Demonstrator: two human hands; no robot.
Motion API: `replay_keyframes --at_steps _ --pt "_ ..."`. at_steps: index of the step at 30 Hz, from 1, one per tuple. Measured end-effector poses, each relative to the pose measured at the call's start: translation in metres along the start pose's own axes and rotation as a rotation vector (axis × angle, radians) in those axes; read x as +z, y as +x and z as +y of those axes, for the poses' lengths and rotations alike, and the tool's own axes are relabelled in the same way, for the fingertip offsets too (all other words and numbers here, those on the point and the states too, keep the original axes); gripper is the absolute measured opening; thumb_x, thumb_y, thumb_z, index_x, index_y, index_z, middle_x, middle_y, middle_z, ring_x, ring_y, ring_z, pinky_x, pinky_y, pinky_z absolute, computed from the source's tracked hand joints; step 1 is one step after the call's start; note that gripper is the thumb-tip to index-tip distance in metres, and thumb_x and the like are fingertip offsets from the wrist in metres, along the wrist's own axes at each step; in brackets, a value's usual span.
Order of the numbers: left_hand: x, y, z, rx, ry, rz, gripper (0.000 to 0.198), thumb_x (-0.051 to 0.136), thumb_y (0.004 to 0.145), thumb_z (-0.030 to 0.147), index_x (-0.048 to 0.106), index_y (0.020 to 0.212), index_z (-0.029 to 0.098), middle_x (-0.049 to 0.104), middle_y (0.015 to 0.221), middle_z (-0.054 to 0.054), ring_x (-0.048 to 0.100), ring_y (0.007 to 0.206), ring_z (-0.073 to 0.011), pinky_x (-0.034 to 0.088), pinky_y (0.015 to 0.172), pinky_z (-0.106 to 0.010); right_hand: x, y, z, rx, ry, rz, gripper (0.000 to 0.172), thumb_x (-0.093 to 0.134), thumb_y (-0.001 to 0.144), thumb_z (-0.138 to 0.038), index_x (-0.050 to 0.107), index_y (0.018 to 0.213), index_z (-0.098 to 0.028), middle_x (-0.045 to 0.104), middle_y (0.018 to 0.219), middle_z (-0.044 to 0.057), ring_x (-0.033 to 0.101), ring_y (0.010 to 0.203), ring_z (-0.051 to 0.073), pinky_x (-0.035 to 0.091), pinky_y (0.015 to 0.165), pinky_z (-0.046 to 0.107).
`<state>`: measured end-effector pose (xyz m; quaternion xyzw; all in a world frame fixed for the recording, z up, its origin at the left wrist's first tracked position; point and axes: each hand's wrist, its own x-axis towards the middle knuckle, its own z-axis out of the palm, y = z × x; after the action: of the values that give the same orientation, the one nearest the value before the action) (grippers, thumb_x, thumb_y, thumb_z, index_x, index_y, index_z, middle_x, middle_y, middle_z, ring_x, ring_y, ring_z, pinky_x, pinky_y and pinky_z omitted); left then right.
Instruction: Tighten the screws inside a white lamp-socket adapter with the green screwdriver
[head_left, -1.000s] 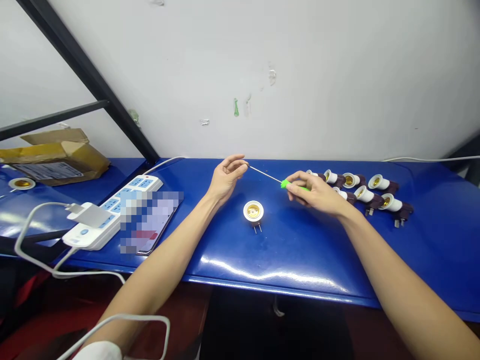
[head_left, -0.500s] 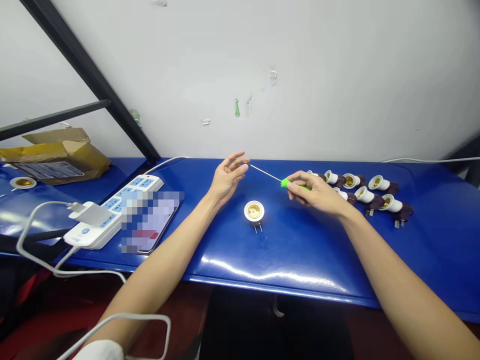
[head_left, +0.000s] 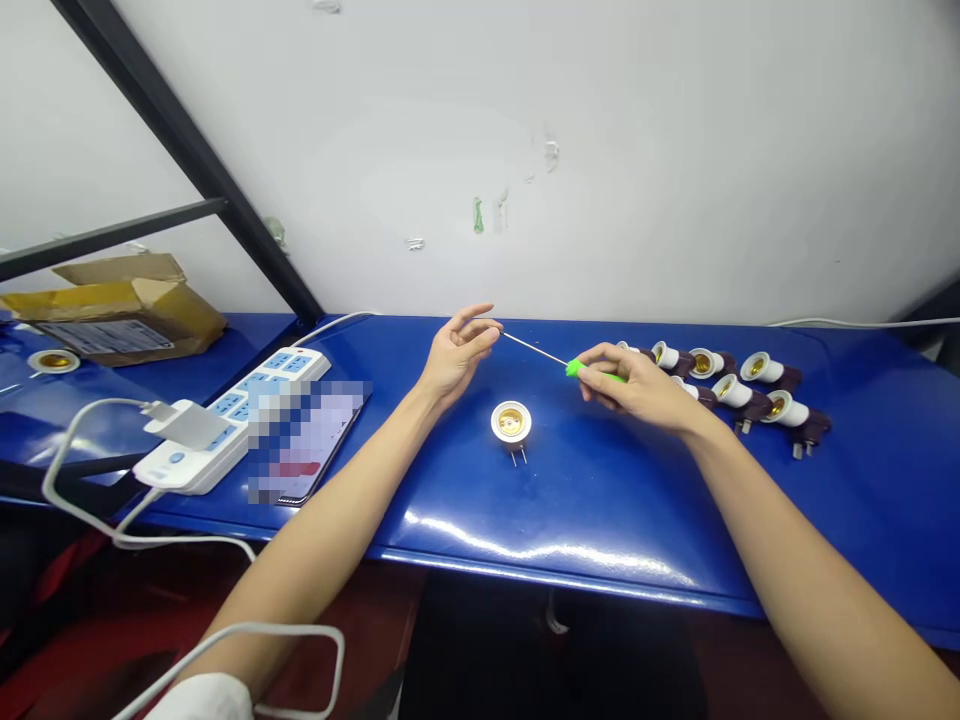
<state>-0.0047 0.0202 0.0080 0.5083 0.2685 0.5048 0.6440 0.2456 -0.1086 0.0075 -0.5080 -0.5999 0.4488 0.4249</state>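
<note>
My right hand (head_left: 626, 385) is closed around the green handle of a screwdriver (head_left: 534, 349), whose thin metal shaft points up and left. At the far end of the shaft, the thumb and forefinger of my left hand (head_left: 461, 355) pinch the tip; whether a small part sits there is hidden. Below and between both hands, a white and brown plug-in lamp socket (head_left: 511, 424) rests on the blue table, its brass-coloured inside facing me and two metal prongs toward the front. Neither hand touches it.
Several similar lamp sockets (head_left: 763, 368) lie in rows at the right. At the left are a white power strip (head_left: 244, 405) with a charger and cable, a partly blurred phone (head_left: 319, 450), and an opened cardboard box (head_left: 142, 310) beyond a dark metal frame (head_left: 180, 140).
The view has shifted slightly, moving everything a little to the right. Both hands and the screwdriver keep nearly the same pose; the tip shows less beyond the left fingers.
</note>
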Motion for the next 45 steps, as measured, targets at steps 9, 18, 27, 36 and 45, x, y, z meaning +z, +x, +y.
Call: replay_keyframes --at_steps 9,18,27,36,45 --pt "-0.0009 0.0011 -0.0004 0.017 0.031 0.004 0.065 0.107 0.051 0.029 0.08 0.109 0.021 0.08 0.084 -0.001 0.069 0.082 -0.012 0.045 0.066 -0.021 0.0001 -0.0005 0.0015 -0.009 -0.003 0.013 0.061 0.079 0.084 -0.075 0.066 0.108 -0.02 0.069 0.077 0.0 0.046 0.057 0.011 0.032 0.051 0.028" --pt "0.0009 0.0005 -0.0003 -0.017 -0.009 0.015 0.063 0.107 0.051 0.026 0.08 0.108 0.021 0.079 0.085 0.0 0.068 0.078 -0.0093 0.046 0.064 -0.019 0.002 -0.0006 0.0005 -0.017 0.012 0.021 0.059 0.082 0.083 -0.072 0.066 0.107 -0.02 0.068 0.076 0.0 0.048 0.057 0.011 0.033 0.051 0.029" --pt "0.0004 0.0014 -0.0024 -0.018 0.012 0.017 0.061 0.105 0.054 0.025 0.08 0.11 0.021 0.079 0.087 -0.001 0.07 0.084 -0.011 0.046 0.066 -0.02 0.002 -0.0019 -0.0019 -0.028 0.001 0.027 0.059 0.083 0.083 -0.072 0.065 0.105 -0.02 0.068 0.074 0.0 0.047 0.055 0.011 0.032 0.051 0.029" --pt "0.0 0.0024 -0.0048 -0.007 0.034 0.015 0.061 0.105 0.054 0.028 0.08 0.109 0.022 0.08 0.089 -0.001 0.07 0.084 -0.0119 0.046 0.067 -0.021 0.0003 -0.0021 -0.0003 -0.011 -0.024 0.029 0.061 0.079 0.085 -0.075 0.065 0.107 -0.02 0.068 0.076 0.001 0.048 0.056 0.011 0.032 0.051 0.029" --pt "0.0007 0.0013 -0.0041 -0.016 0.035 0.023 0.065 0.108 0.049 0.034 0.081 0.107 0.023 0.08 0.089 -0.001 0.071 0.085 -0.0115 0.046 0.067 -0.02 0.0022 -0.0026 -0.0043 -0.025 -0.009 0.027 0.063 0.078 0.083 -0.078 0.065 0.105 -0.02 0.067 0.073 -0.001 0.046 0.055 0.01 0.031 0.05 0.029"
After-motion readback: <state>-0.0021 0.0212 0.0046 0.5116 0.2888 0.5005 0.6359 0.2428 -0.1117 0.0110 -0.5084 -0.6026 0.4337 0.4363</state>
